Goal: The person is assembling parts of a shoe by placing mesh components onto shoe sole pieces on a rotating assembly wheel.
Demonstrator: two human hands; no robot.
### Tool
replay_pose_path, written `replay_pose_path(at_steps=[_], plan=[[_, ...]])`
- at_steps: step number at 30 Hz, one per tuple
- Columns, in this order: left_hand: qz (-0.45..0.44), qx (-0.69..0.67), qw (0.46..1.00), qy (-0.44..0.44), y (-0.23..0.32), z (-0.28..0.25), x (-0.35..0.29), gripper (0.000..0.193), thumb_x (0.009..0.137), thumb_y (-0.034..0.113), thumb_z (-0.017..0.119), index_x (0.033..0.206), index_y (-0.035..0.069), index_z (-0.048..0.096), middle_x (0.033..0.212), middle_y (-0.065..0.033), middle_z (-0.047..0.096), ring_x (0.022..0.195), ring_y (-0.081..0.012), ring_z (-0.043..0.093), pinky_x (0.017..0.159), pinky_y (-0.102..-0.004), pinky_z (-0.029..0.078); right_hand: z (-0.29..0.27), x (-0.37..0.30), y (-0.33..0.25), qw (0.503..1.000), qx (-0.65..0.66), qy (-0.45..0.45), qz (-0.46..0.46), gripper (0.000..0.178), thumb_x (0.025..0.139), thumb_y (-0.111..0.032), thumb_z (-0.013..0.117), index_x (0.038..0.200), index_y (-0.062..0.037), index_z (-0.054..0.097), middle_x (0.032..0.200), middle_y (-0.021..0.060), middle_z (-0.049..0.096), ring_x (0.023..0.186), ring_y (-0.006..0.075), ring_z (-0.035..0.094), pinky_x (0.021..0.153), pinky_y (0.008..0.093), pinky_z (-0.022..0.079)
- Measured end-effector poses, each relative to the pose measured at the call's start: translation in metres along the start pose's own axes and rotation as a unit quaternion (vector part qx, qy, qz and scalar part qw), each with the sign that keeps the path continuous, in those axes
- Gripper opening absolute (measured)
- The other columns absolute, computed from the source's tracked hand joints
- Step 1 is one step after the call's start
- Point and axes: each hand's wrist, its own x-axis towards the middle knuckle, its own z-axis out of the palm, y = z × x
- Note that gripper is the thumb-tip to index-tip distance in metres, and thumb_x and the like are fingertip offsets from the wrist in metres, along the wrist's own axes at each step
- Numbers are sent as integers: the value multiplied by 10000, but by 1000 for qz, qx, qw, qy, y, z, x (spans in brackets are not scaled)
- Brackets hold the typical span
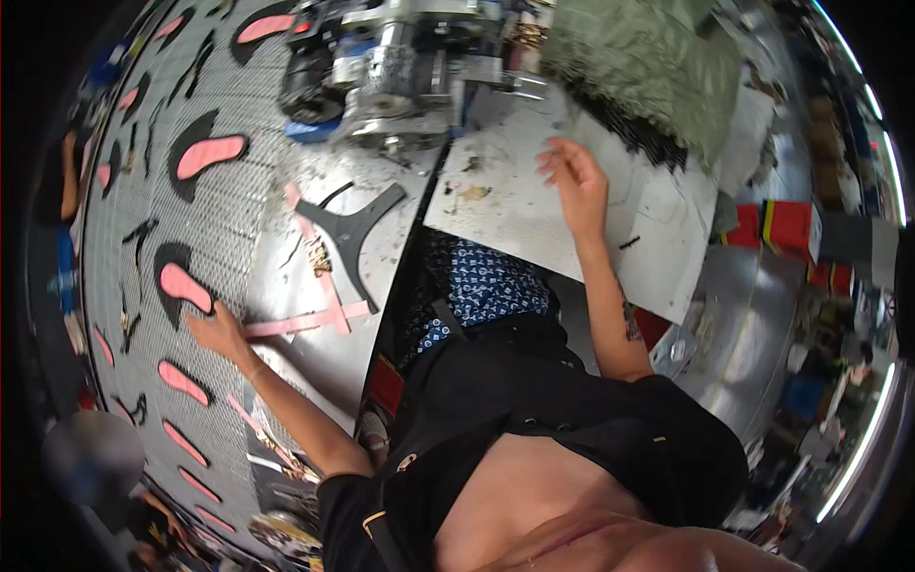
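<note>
My left hand (219, 334) is at the heel end of a pink insole (186, 286) on the mesh conveyor belt, thumb on one side of the heel and fingers on the other. A dark curved piece (172, 310) lies against that insole's left edge. My right hand (577, 181) hovers over the metal tabletop (515, 210), its fingers loosely bent and apart, with nothing in them. Between my hands, a dark grey Y-shaped piece (353, 224) and pink straps (305, 324) lie on the metal surface beside the belt. One strap bears a gold-coloured ornament (317, 255).
A metal machine (391, 76) stands at the far side of the table. A large greenish plastic sack (648, 67) sits at the far right, with black strips under its edge. More pink insoles (212, 155) and black straps (138, 248) line the belt (219, 238). Red-and-yellow boxes (786, 229) stand to the right.
</note>
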Motion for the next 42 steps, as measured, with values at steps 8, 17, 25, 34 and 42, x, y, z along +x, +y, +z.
replay_pose_path(at_steps=[8, 17, 25, 34, 42], plan=[[-38, -269, 961, -52, 142, -72, -35, 635, 851, 142, 545, 1424, -34, 335, 1368, -219, 453, 1225, -313, 491, 1026, -405, 399, -99, 34, 38, 729, -608, 302, -87, 373, 796, -140, 695, 1148, -61, 601, 1174, 102, 566, 1078, 299, 519, 941, 428, 374], [5, -399, 914, -67, 205, -100, -52, 557, 882, 61, 522, 1410, -3, 357, 1365, -191, 474, 1181, -293, 531, 999, -411, 428, -136, 40, 28, 745, -577, 280, -181, 117, 852, -165, 651, 932, -98, 704, 972, 18, 675, 897, 217, 579, 847, 361, 392], [74, -498, 850, -156, 258, -111, -82, 482, 865, -49, 492, 1343, -30, 434, 1286, -175, 539, 1119, -284, 572, 965, -384, 453, -119, 10, -55, 785, -438, 349, -264, 122, 795, -90, 736, 916, -81, 724, 816, 34, 678, 811, 213, 602, 787, 338, 447], [319, -562, 709, -283, 364, -177, -121, 702, 746, 72, 692, 1384, -1, 407, 1455, -244, 326, 1294, -407, 385, 1047, -450, 354, -16, -60, -133, 994, 39, -41, -92, 177, 839, -51, 705, 997, 24, 679, 838, 61, 668, 788, 95, 617, 709, 231, 484], [0, -712, 580, -395, 361, -178, -116, 253, 972, 114, 526, 1127, -55, 633, 959, -60, 696, 848, -99, 618, 750, -251, 496, 8, -52, -131, 964, -75, -7, -256, 271, 869, -161, 683, 1078, 6, 636, 1120, 131, 629, 1155, 182, 502, 986, 344, 390]])
